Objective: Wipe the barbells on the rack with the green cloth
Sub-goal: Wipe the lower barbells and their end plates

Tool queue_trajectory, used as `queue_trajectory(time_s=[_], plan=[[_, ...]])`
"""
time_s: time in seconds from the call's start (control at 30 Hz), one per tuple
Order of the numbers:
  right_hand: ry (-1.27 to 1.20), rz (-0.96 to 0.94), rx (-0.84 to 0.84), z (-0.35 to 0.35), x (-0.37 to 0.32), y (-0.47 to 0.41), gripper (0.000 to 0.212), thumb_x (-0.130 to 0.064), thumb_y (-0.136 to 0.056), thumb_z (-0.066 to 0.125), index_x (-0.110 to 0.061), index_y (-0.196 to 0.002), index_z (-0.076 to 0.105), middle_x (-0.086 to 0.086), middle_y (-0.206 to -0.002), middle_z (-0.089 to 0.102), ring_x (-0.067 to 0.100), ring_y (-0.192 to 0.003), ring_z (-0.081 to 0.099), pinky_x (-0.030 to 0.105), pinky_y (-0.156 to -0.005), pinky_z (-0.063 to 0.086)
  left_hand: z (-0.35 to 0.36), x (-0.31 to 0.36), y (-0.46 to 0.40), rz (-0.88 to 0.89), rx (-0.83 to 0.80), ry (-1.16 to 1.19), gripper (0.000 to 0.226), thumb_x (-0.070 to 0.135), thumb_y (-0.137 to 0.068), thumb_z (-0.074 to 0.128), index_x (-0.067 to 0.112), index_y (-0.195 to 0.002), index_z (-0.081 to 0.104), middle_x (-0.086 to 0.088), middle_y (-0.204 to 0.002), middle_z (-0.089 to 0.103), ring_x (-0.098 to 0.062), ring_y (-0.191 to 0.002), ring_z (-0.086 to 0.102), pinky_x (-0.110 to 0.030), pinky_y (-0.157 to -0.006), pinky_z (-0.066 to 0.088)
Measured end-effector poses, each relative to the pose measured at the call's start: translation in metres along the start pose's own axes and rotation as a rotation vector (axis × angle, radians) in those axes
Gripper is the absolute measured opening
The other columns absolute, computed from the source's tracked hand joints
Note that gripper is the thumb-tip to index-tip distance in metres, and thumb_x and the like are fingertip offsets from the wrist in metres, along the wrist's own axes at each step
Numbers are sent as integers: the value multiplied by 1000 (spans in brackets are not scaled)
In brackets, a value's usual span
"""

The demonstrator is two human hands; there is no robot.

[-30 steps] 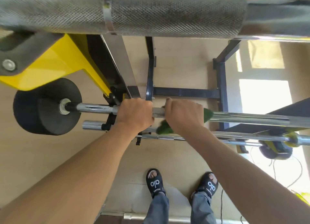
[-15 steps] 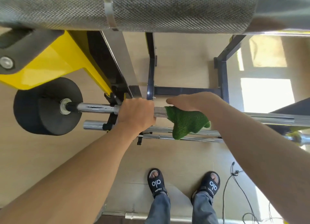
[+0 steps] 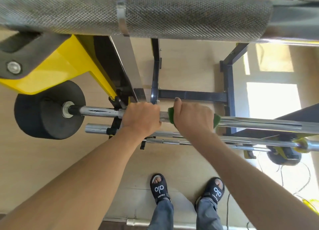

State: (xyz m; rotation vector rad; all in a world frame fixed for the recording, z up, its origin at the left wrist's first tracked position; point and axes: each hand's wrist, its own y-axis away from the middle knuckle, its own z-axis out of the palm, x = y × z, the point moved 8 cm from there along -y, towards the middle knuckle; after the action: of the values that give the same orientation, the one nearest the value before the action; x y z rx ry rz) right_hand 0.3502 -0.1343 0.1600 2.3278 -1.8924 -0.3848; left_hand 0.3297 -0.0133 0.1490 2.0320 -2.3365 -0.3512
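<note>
Green cloth (image 3: 216,120) wrapped round chrome barbell (image 3: 259,124), gripped by right hand (image 3: 193,119) with fingers curled over it. Left hand (image 3: 141,118) just beside, nearer black weight plate (image 3: 46,112), fingers closed round bare knurled shaft. More bars below barbell; thick knurled bar (image 3: 155,16) above.

A thick knurled barbell (image 3: 155,16) spans the whole view overhead, closing off the way up. On the chrome barbell (image 3: 259,124) the shaft lies bare to the right, while to the left a black weight plate (image 3: 48,112) and the yellow-and-black rack upright (image 3: 110,71) block it. Two lower bars (image 3: 241,141) lie close beneath, leaving only a narrow gap; bare floor (image 3: 34,160) lies beyond
</note>
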Motion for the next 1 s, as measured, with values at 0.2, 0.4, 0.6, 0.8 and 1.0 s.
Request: queue_trajectory(time_s=[0.2, 0.4, 0.6, 0.8, 1.0], plan=[[-53, 87, 187, 5, -20, 9, 55, -34, -103, 23, -20, -67, 62, -4, -67, 61, 22, -66, 55, 38, -70, 41, -4, 1, 1, -19, 31, -36, 28, 53, -91, 56, 27, -90, 69, 3, -75, 67, -21, -69, 66, -29, -58, 34], [-39, -148, 177, 4, -20, -2, 59, -37, -103, 21, -20, -53, 48, -3, -53, 51, 21, -50, 51, 31, -52, 43, -4, 2, 0, -41, 12, -47, 34, 56, -91, 54, 25, -85, 66, 4, -68, 59, -18, -62, 56, -29, -60, 35], [184, -11, 225, -7, 91, 19, 31, -25, -93, 39, -20, -63, 44, -7, -55, 36, 19, -51, 40, 29, -54, 37, -2, 1, 2, 1, -15, 1, 29, 51, -90, 60, 26, -103, 68, 4, -84, 69, -16, -76, 66, -27, -64, 43], [213, 155, 196, -11, 87, 14, 47, -30, -98, 18, -18, -65, 49, -6, -53, 42, 17, -47, 40, 29, -53, 28, -2, 0, 3, -11, -3, 22, 27, 50, -89, 61, 25, -96, 71, 5, -76, 68, -16, -70, 66, -26, -60, 47], [-29, 1, 127, 3, -14, -4, 53, -33, -104, 26, -17, -59, 50, -2, -50, 49, 19, -45, 49, 30, -53, 44, -2, 3, -1, -38, -4, -53, 34, 59, -89, 56, 27, -83, 64, 6, -71, 65, -17, -64, 64, -27, -60, 43]])
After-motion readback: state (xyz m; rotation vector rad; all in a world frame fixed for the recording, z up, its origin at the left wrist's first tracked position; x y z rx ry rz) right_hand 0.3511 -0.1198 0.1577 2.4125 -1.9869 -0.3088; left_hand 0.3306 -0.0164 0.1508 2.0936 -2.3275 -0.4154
